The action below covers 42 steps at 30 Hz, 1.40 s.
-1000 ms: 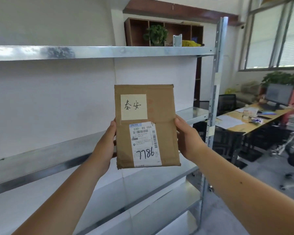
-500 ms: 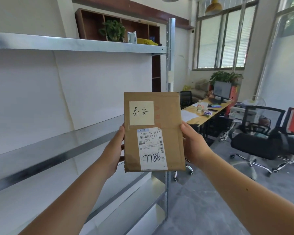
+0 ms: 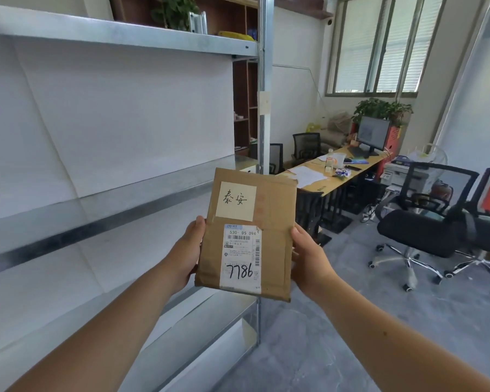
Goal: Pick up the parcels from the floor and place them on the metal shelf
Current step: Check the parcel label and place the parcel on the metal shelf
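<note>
Both hands' grip clasps the parcel (image 3: 248, 236) beside the metal shelf (image 3: 119, 32), office desk (image 3: 334, 176) beyond.

One parcel (image 3: 248, 236) at centre, two labels on it. Two hands: left (image 3: 186, 254), right (image 3: 309, 257). Three shelf levels (image 3: 119, 32) at left. Four chairs, one desk (image 3: 334, 176), one monitor (image 3: 373, 134) at right.

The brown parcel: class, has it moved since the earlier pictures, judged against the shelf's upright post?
Yes. The parcel, held by the left hand and right hand, has shifted rightward: it now overlaps the post.
</note>
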Motion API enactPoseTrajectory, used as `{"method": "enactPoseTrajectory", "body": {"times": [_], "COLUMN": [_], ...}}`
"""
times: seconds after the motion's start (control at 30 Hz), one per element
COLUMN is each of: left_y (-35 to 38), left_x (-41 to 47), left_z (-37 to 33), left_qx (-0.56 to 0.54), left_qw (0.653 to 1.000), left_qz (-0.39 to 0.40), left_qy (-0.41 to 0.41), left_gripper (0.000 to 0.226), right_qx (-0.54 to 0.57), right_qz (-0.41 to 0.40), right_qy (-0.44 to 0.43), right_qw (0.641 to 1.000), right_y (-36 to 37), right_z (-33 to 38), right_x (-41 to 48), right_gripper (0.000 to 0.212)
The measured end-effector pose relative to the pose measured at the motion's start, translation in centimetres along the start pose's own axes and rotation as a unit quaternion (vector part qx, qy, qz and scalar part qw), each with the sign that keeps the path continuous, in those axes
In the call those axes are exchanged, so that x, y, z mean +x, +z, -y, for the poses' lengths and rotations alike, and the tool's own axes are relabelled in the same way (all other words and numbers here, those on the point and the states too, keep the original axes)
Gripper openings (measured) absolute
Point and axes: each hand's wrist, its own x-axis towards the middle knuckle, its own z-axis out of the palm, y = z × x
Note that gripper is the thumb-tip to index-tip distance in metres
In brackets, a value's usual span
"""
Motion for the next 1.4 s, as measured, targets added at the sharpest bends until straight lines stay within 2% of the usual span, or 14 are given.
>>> {"method": "enactPoseTrajectory", "body": {"times": [0.13,0.3,0.47,0.6,1.07,1.4], "left_y": [0.8,0.9,-0.1,-1.9,-7.8,-10.2], "left_x": [1.2,2.4,3.9,5.7,16.2,23.5], "left_z": [1.5,3.8,6.7,8.1,10.5,13.0], "left_qx": [-0.018,-0.047,-0.05,-0.038,0.039,0.149], "left_qw": [0.999,0.996,0.993,0.991,0.985,0.978], "left_qz": [-0.009,-0.016,-0.028,-0.014,0.022,0.023], "left_qy": [-0.033,-0.071,-0.104,-0.129,-0.166,-0.147], "left_gripper": [0.068,0.067,0.066,0.069,0.056,0.056], "right_qx": [0.014,0.013,0.028,0.046,0.114,0.14], "right_qz": [0.008,0.022,-0.001,-0.009,-0.097,-0.153], "right_qy": [0.03,0.052,0.096,0.119,0.16,0.193], "right_qw": [0.999,0.998,0.995,0.992,0.976,0.959], "right_y": [-1.4,-1.9,-1.5,-0.9,2.6,3.9], "right_z": [-1.4,-3.1,-5.8,-8.5,-16.8,-20.4], "right_x": [1.4,3.0,4.7,6.2,14.0,18.5], "right_gripper": [0.037,0.05,0.053,0.038,0.04,0.049]}}
